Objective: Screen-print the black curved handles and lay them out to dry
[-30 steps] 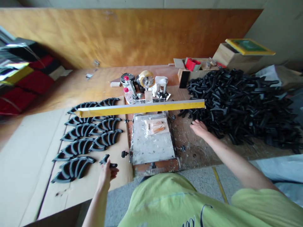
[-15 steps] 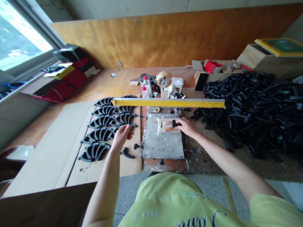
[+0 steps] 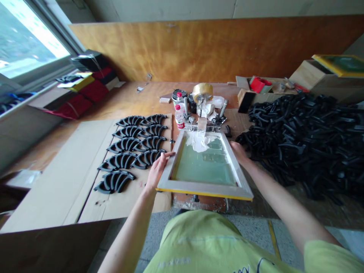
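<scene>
A screen frame (image 3: pixel 204 187) with green mesh and a pale metal rim lies low over the work plate, hiding most of it. White paste sits on the mesh near its far end. My left hand (image 3: pixel 158 168) is at the frame's left side, its index finger stretched out against the rim and nothing visible held. At the right side of the frame is my right hand (image 3: pixel 239 151), blurred, its fingers partly hidden by the rim. Rows of curved black parts (image 3: pixel 122 145) lie on the cardboard to the left.
A large pile of black parts (image 3: pixel 307 144) covers the right side. Behind the frame stand a bottle (image 3: pixel 179 116), a tape roll (image 3: pixel 203 92) and metal clamp posts (image 3: pixel 223 109). Colored boxes (image 3: pixel 93 90) sit at the back left.
The screen frame has come down from its raised, edge-on position over the plate. My left hand has moved right to its rim, and my right hand has left the small black part on the plate.
</scene>
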Demonstrator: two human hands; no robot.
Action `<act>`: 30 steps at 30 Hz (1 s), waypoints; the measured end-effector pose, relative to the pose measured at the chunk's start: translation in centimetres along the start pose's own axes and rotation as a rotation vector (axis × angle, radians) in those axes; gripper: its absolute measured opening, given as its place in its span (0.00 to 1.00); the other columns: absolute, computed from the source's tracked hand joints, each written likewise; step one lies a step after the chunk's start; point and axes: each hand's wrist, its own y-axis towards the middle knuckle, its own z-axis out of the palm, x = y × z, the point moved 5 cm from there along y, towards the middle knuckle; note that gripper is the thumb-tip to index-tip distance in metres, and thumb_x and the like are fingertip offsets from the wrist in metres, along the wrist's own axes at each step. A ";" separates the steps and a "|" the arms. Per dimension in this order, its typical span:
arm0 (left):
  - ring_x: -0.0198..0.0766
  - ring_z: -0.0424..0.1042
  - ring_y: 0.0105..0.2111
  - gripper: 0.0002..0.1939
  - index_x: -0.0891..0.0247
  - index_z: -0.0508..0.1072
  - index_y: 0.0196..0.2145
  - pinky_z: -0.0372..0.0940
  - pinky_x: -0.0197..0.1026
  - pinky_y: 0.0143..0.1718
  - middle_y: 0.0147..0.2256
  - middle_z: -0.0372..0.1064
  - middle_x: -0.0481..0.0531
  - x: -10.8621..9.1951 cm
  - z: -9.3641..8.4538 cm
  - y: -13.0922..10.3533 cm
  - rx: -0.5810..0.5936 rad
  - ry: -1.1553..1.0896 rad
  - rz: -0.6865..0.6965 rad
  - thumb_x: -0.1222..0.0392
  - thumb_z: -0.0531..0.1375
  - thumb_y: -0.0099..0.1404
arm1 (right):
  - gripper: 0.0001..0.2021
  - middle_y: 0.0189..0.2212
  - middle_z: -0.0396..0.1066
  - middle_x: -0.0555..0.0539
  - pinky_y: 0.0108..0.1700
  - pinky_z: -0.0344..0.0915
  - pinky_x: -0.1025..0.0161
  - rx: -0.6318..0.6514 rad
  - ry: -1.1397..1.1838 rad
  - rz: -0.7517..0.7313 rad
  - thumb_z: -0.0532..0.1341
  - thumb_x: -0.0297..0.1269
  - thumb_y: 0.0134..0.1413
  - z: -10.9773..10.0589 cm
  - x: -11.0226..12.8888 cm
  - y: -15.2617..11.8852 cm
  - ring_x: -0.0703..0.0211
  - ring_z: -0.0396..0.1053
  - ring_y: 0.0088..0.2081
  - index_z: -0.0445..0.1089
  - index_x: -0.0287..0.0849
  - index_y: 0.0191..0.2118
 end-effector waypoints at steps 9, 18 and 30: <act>0.36 0.70 0.30 0.40 0.62 0.60 0.63 0.64 0.36 0.31 0.34 0.73 0.50 12.0 0.1 0.5 0.023 0.146 -0.169 0.40 0.59 0.59 | 0.14 0.46 0.69 0.39 0.51 0.63 0.55 0.098 -0.424 -0.339 0.63 0.29 0.54 5.6 11.6 7.8 0.48 0.65 0.49 0.70 0.38 0.48; 0.37 0.70 0.30 0.35 0.60 0.63 0.61 0.64 0.36 0.31 0.33 0.72 0.49 12.8 -0.3 0.4 0.012 0.209 -0.188 0.39 0.56 0.62 | 0.07 0.32 0.72 0.45 0.35 0.56 0.64 0.474 -0.409 -0.694 0.57 0.27 0.56 6.2 12.0 0.4 0.56 0.66 0.39 0.72 0.40 0.34; 0.36 0.70 0.28 0.36 0.64 0.65 0.59 0.63 0.35 0.28 0.32 0.73 0.51 10.3 0.0 -0.3 0.017 0.150 -0.209 0.40 0.60 0.59 | 0.06 0.34 0.72 0.47 0.40 0.61 0.62 0.373 -0.294 -0.636 0.60 0.30 0.56 6.4 11.9 0.1 0.54 0.67 0.40 0.74 0.43 0.38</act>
